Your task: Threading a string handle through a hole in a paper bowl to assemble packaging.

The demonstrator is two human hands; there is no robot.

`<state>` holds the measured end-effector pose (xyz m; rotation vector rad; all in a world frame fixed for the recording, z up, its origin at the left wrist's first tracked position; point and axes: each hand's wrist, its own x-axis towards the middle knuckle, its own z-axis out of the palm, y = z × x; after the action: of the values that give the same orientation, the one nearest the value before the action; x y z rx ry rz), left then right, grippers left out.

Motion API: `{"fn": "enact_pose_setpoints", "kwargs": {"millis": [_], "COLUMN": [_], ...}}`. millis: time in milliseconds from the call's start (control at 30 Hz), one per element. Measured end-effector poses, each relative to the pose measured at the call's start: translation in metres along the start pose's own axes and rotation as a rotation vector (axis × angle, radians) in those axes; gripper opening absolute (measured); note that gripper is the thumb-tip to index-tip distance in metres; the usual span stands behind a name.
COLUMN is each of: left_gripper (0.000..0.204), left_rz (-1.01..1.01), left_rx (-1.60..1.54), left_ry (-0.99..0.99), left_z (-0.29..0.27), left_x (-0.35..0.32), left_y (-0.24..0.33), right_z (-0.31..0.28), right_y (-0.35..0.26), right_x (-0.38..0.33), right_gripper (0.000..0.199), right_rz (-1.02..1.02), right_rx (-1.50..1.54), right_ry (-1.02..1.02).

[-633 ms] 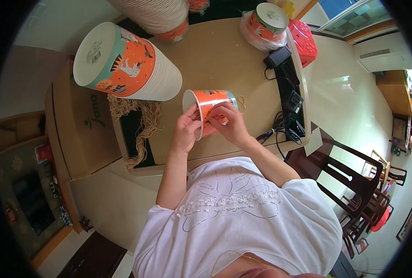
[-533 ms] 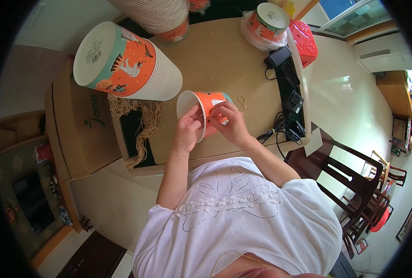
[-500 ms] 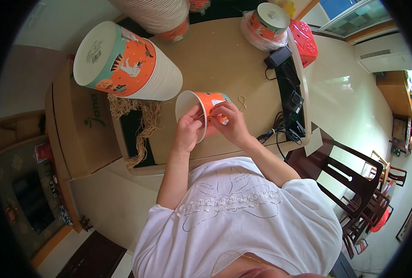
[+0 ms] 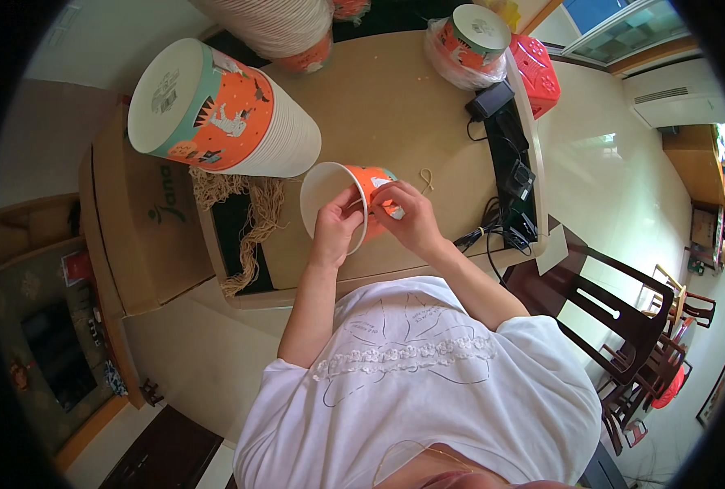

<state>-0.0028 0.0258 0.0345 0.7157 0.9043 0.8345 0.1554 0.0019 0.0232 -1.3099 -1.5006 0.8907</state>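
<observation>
A paper tub [image 4: 323, 196] with an orange printed side lies tilted before me, its white mouth turned to the left. My left hand [image 4: 336, 229] is closed on the rim, fingers inside the mouth. Just outside the rim, my right hand [image 4: 410, 218] is in a pinch against the printed side. What sits between its fingertips, if anything, is too small to make out. Beyond the tub lies a loose loop of tan string [image 4: 427, 178]. To the left, a tall stack of matching tubs [image 4: 232, 114] rests on its side over a bundle of tan strings [image 4: 255, 236].
More stacked tubs [image 4: 273, 28] stand at the back left of the table [image 4: 379, 90]. A plastic-wrapped tub [image 4: 470, 49] sits back right, beside a red stool [image 4: 533, 77]. Black adapters [image 4: 490, 99] and cables [image 4: 493, 224] line the right edge. A cardboard box [image 4: 147, 236] stands left.
The tub has shifted slightly left and turned so that more of its mouth faces me. Both hands stay on it, with only small finger movements.
</observation>
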Motion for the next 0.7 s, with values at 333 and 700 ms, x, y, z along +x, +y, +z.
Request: {"fn": "enact_pose_setpoints", "kwargs": {"millis": [333,700], "left_gripper": [0.045,0.047], "left_rz": [0.021,0.013], "left_rx": [0.124,0.110], "left_ry": [0.024,0.035], "left_z": [-0.0072,-0.0086], "left_x": [0.0009,-0.0014], "left_y": [-0.0088,-0.0097], "right_z": [0.0021,0.0052], "right_y": [0.0026,0.0045], "right_x": [-0.0033,-0.0065], "right_gripper": [0.011,0.013], "right_rz": [0.040,0.003], "right_rx": [0.031,-0.014], "right_ry": [-0.016,-0.015]}}
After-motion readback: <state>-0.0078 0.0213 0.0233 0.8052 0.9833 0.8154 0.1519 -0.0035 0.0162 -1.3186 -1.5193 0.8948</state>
